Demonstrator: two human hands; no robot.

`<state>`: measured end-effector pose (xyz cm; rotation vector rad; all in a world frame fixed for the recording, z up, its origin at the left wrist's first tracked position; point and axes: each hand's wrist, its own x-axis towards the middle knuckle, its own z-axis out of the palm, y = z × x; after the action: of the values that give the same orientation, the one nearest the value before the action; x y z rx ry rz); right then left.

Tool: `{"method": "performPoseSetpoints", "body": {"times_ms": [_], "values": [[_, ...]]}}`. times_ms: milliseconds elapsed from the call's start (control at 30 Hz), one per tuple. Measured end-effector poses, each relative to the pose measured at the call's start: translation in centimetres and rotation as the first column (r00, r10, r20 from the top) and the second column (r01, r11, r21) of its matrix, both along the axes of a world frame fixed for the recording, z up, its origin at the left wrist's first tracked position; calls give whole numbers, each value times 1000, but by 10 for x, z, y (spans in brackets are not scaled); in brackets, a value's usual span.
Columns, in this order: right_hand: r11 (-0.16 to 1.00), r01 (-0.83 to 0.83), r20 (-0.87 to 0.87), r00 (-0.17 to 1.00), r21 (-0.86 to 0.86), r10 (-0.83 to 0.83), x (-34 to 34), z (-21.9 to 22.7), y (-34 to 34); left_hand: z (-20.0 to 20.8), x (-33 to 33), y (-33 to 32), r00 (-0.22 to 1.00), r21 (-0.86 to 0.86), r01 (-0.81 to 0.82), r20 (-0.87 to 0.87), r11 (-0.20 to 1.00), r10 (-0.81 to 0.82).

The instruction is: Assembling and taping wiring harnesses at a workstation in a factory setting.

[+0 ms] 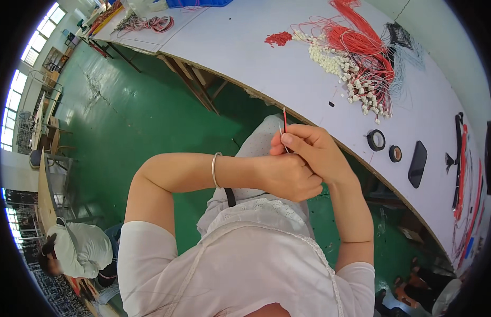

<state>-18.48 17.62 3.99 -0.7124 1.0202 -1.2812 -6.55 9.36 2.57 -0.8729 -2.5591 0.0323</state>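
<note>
My right hand [322,153] is closed, its thumb and finger pinching a short, thin red wire [285,119] that points up and away from me. A thinner pale wire end [280,127] sticks up beside it. My left hand [292,177] is closed in a fist just under the right fingers, touching them, with a silver bangle [214,170] on its forearm. What the left fingers hold, if anything, is hidden. Both hands are above my lap, close to the edge of the white table [245,58].
Bundled red wires [356,42] with white connectors [364,95] lie on the table, near small red pieces [279,39]. Nearer are two black tape rolls [376,140] [395,154] and a black phone [418,164]. A blue bin [200,2] stands far off. A person [81,248] sits at left.
</note>
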Motion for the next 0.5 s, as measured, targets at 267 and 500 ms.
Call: {"method": "performPoseSetpoints", "body": {"times_ms": [267, 500], "values": [[991, 120, 94, 988, 52, -125, 23, 1, 25, 46, 57, -17, 882, 788, -398, 188, 469, 432], [985, 173, 85, 982, -22, -170, 45, 5, 27, 41, 55, -24, 841, 836, -530, 540, -140, 41]]}}
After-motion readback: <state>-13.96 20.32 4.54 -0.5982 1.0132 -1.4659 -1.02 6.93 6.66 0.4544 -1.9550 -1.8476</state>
